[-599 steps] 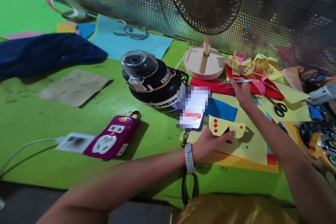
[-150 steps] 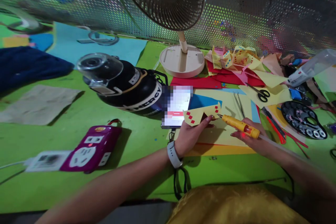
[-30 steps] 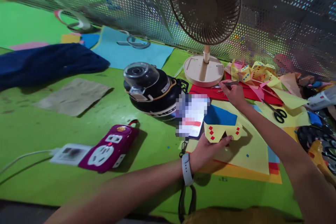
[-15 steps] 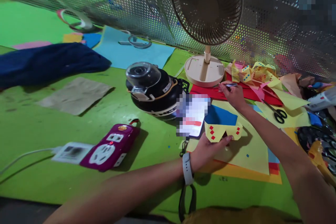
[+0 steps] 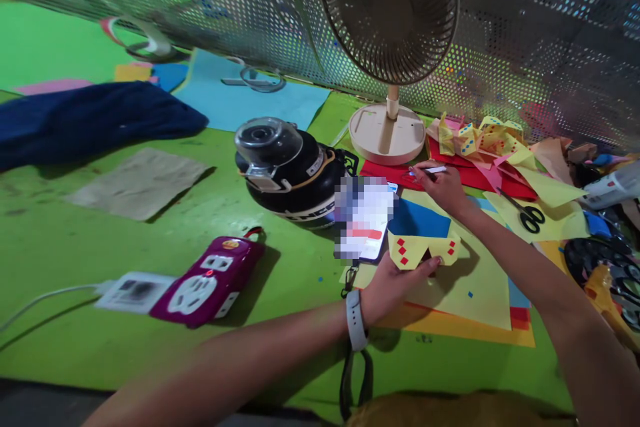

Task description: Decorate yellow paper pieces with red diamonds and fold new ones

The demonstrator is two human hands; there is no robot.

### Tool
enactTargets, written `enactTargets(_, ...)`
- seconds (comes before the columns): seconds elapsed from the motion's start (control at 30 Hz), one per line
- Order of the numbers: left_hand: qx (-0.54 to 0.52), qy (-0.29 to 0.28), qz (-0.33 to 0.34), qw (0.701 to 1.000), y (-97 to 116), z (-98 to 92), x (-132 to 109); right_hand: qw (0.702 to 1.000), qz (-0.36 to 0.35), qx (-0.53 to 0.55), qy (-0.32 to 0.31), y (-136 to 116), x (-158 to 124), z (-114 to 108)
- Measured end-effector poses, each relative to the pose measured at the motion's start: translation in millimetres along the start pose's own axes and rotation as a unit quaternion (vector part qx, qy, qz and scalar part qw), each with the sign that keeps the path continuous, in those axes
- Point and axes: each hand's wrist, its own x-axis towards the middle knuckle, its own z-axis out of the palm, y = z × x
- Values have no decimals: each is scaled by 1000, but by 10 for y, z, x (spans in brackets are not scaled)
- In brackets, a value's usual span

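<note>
My left hand (image 5: 395, 280), with a grey band at its wrist, grips a folded yellow paper piece (image 5: 403, 243) decorated with small red diamonds. The thumb presses on its lower right edge. Directly behind that edge lies a piece of blue paper (image 5: 420, 217). Farther up, my right hand (image 5: 440, 183) pinches a slim white pen-like tool (image 5: 437, 169) over the red paper (image 5: 475, 175). What the tool's tip touches is too small to make out. Yellow sheets (image 5: 480, 293) are spread beneath both hands, and a tiny blue square (image 5: 471, 294) rests on one.
A phone (image 5: 373, 250) and a black bottle (image 5: 295, 180) stand left of my hands. Behind is a fan (image 5: 387, 137). Scissors (image 5: 531, 219) and folded dotted yellow papers (image 5: 493, 137) lie to the right. A purple power adapter (image 5: 213, 280) sits at left on the green table (image 5: 165, 360).
My right hand has shifted slightly, and the tool in it has turned so more of its white length shows. My left hand keeps its hold on the yellow paper piece.
</note>
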Motion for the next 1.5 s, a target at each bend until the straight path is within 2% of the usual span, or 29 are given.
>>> enactTargets(0.13, -4, -4, -3, 1000, -7, 0, 6, 1000, -22, -21, -4, -21, -6, -2)
enactTargets(0.37, -28, -20, -12, 999, 26, 5, -4, 999, -14, -22, -23, -43, -10, 4)
enactTargets(0.57, 7, -2, -1, 1000, -10, -8, -1, 1000, -20, -22, -2, -25, -13, -31)
enactTargets(0.8, 13, -6, 9, 1000, 16, -1, 1, 999, 15, -19, 36, 108, -76, -322)
enactTargets(0.93, 21, -3, 5, 1000, 25, 3, -3, 997, 54, 0, 51, 224, -200, -534)
enactTargets(1.03, 17, 3, 3, 1000, 15, -5, 1, 998, 47, -1, 50, 273, -316, -612)
enactTargets(1.23, 25, 10, 0, 1000, -7, -22, 11, 1000, 3, 10, 29, 318, -477, -561)
enactTargets(1.5, 2, 13, -20, 1000, 73, 9, -18, 999, -24, -8, 35, 424, -456, -482)
